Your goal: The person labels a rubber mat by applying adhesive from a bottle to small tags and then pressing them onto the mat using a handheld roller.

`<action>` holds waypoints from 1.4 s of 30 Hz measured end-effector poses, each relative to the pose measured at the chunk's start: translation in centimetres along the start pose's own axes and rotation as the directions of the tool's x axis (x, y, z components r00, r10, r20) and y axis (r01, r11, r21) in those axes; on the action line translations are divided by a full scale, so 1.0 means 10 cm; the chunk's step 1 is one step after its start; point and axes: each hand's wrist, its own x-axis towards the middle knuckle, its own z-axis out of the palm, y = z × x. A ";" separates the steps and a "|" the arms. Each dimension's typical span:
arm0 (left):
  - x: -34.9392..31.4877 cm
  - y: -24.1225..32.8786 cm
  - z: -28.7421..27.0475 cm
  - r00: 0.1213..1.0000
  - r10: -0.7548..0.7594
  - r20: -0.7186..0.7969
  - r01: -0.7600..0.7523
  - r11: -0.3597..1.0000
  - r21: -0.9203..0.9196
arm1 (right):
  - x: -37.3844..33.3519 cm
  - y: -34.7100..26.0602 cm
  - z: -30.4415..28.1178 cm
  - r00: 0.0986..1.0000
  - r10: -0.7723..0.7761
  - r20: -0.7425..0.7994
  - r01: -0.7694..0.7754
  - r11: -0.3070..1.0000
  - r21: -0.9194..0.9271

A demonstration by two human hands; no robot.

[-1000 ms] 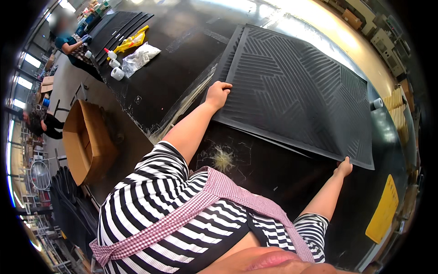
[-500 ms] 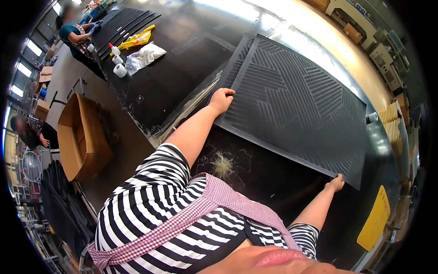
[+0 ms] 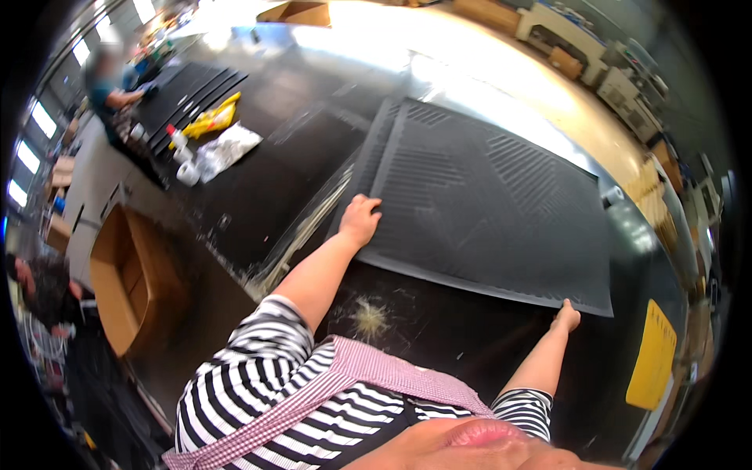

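A black rubber mat [image 3: 478,227] with raised slanting ribs lies on the dark worktable, on top of another black mat [image 3: 374,153] whose left strip shows beside it. My left hand [image 3: 362,221] is at the near left corner of the upper mat, fingers bent over its edge. At the near right, my right hand [image 3: 566,316] pinches the mat's front edge, thumb on top and the other fingers hidden below. The mat's near edge looks slightly raised off the table.
On the table's left are a clear plastic bag [image 3: 227,150], a red-capped bottle [image 3: 178,139], a white roll [image 3: 188,173] and a yellow bag [image 3: 215,117]. A yellow sign [image 3: 652,356] lies right. A cardboard box [image 3: 129,282] stands left; a co-worker [image 3: 117,102] handles black mats farther off.
My view has tilted and shifted, so the scene sits differently. Both hands still hold the mat's near edge; my left hand's fingers reach a little farther over it.
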 end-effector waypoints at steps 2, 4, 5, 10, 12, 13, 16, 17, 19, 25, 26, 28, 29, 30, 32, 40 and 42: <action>-0.11 0.15 -0.10 0.999 0.010 0.049 -0.017 0.988 0.151 | -0.09 -0.01 -0.08 0.983 -0.019 -0.184 0.003 0.996 -0.087; -0.26 0.24 -0.35 0.986 -0.159 0.053 0.135 0.940 0.313 | -0.05 -0.01 0.08 0.969 -0.001 -0.248 0.003 1.000 0.008; -0.32 0.13 -0.44 0.971 -0.240 0.014 0.216 0.897 0.387 | -0.12 -0.07 0.13 0.966 0.045 -0.256 -0.031 0.998 0.059; -0.36 -0.21 -0.70 0.911 -0.380 0.158 0.389 0.921 -0.030 | 0.15 0.03 0.06 0.987 0.161 -0.015 -0.143 0.915 0.377; -0.36 -0.62 -0.67 0.916 -0.370 0.159 0.401 0.869 -0.291 | 0.02 -0.05 0.20 0.992 0.120 0.040 -0.126 0.947 0.297; -0.27 -0.22 -0.67 0.853 -0.415 0.316 0.504 0.810 -0.298 | 0.13 0.09 -0.08 0.995 0.099 0.004 -0.097 0.958 0.269; -0.27 -0.12 -0.84 0.920 -0.283 0.271 0.319 0.943 -0.096 | 0.09 0.14 -0.16 0.990 0.071 0.121 -0.104 0.953 0.285; -0.30 -0.14 -0.91 0.914 -0.293 0.282 0.333 0.937 -0.104 | 0.00 0.13 -0.17 0.989 0.081 0.125 -0.109 0.964 0.241; -0.30 -0.27 -1.03 0.923 -0.290 0.253 0.308 0.951 -0.036 | -0.24 0.23 -0.17 0.991 0.049 0.125 -0.085 0.950 0.301; -0.17 -0.77 -1.52 0.924 -0.378 0.062 0.371 0.923 0.102 | -1.45 0.79 -0.49 0.964 0.083 0.252 -0.180 0.904 0.389; -0.18 -0.88 -1.58 0.920 -0.392 0.011 0.393 0.920 -0.014 | -1.61 0.90 -0.57 0.955 0.096 0.282 -0.209 0.890 0.405; -0.26 -1.21 -1.70 0.859 -0.491 -0.145 0.483 0.871 -0.086 | -2.00 1.01 -0.63 0.921 0.102 0.375 -0.272 0.858 0.435; -0.29 -1.29 -1.70 0.824 -0.525 -0.215 0.496 0.850 -0.178 | -2.16 1.06 -0.67 0.914 0.126 0.386 -0.301 0.848 0.437; -0.35 -1.37 -1.71 0.790 -0.554 -0.263 0.505 0.831 -0.235 | -2.29 1.10 -0.66 0.923 0.113 0.369 -0.293 0.828 0.478; -0.51 -1.39 -1.67 0.795 -0.524 -0.307 0.502 0.851 -0.152 | -2.54 1.10 -0.66 0.941 0.122 0.316 -0.282 0.800 0.530; -0.42 -1.22 -1.66 0.973 -0.230 -0.035 0.229 0.916 0.330 | -2.43 1.13 -0.70 0.896 0.173 0.408 -0.387 0.755 0.529; -0.39 -1.34 -1.51 0.932 -0.356 -0.066 0.362 0.901 0.241 | -2.37 1.07 -0.64 0.869 0.240 0.434 -0.461 0.712 0.530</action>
